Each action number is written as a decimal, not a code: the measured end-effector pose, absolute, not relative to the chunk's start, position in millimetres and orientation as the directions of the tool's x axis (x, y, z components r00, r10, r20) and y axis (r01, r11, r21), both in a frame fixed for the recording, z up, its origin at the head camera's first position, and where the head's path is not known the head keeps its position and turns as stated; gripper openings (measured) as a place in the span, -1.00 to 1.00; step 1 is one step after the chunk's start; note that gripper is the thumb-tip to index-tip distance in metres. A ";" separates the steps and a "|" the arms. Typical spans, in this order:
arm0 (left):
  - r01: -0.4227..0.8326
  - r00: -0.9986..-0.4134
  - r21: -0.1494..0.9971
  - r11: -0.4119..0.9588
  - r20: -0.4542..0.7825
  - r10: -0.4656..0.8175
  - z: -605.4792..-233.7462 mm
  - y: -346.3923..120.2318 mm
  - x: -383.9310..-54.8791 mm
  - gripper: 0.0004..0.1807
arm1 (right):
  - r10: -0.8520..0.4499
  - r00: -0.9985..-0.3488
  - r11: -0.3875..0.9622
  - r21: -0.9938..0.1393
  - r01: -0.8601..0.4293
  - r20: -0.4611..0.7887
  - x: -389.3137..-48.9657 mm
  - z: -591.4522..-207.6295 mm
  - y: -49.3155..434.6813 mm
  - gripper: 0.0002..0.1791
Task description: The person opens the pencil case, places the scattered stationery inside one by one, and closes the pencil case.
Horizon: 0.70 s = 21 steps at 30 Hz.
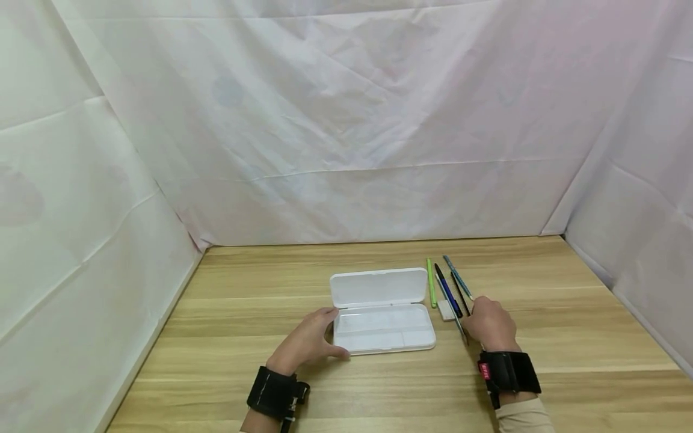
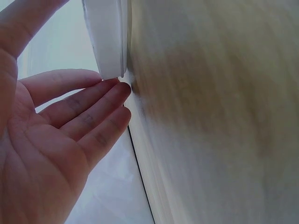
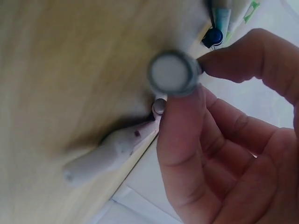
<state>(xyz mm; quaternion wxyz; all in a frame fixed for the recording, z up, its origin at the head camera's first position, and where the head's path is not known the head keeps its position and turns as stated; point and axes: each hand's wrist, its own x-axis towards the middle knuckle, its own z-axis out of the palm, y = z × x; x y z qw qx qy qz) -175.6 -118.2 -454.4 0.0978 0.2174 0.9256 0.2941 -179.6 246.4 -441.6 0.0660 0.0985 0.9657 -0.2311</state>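
Note:
A white pencil case lies on the table with its lid raised. My left hand holds the case's left end, thumb at the front corner, fingers at the back; in the left wrist view, fingertips touch the case's corner. My right hand pinches a slim light-blue pencil near its lower end between thumb and index finger. The pencil's round end faces the right wrist camera. Beside this hand lie a dark blue pen, a black slim pencil and a white eraser.
A green pen lies right of the case, and a blue patterned pencil lies farther right. In the right wrist view a whitish pen-like thing lies on the table. White cloth hangs around the sides and back.

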 end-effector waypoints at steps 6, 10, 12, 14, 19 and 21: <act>0.338 -0.888 0.593 0.731 -0.056 0.456 -453.1 -118.2 -175.0 0.00 | 0.153 -0.974 0.871 -0.444 0.212 -0.166 -180.0 -434.7 245.8 -0.80; 0.331 -0.890 0.601 0.728 -0.059 0.453 -451.9 -118.5 -173.7 0.00 | 0.140 -0.979 0.871 -0.451 0.194 -0.150 -179.6 -429.3 245.2 -0.89; 0.328 -0.890 0.604 0.726 -0.059 0.451 -451.7 -118.5 -173.4 0.00 | 0.135 -0.981 0.874 -0.450 0.184 -0.139 -179.2 -427.0 244.5 -0.91; 0.328 -0.890 0.603 0.727 -0.059 0.451 -452.0 -118.4 -173.2 0.00 | 0.130 -0.984 0.875 -0.453 0.172 -0.124 -178.3 -424.6 243.8 -0.88; 0.322 -0.893 0.601 0.732 -0.063 0.445 -452.2 -118.2 -173.1 0.01 | 0.105 -0.990 0.864 -0.484 0.138 -0.093 -175.3 -417.2 241.8 -0.75; 0.317 -0.895 0.603 0.733 -0.067 0.442 -452.2 -117.9 -172.9 0.01 | 0.097 -0.992 0.860 -0.494 0.126 -0.086 -173.9 -413.9 241.8 -0.73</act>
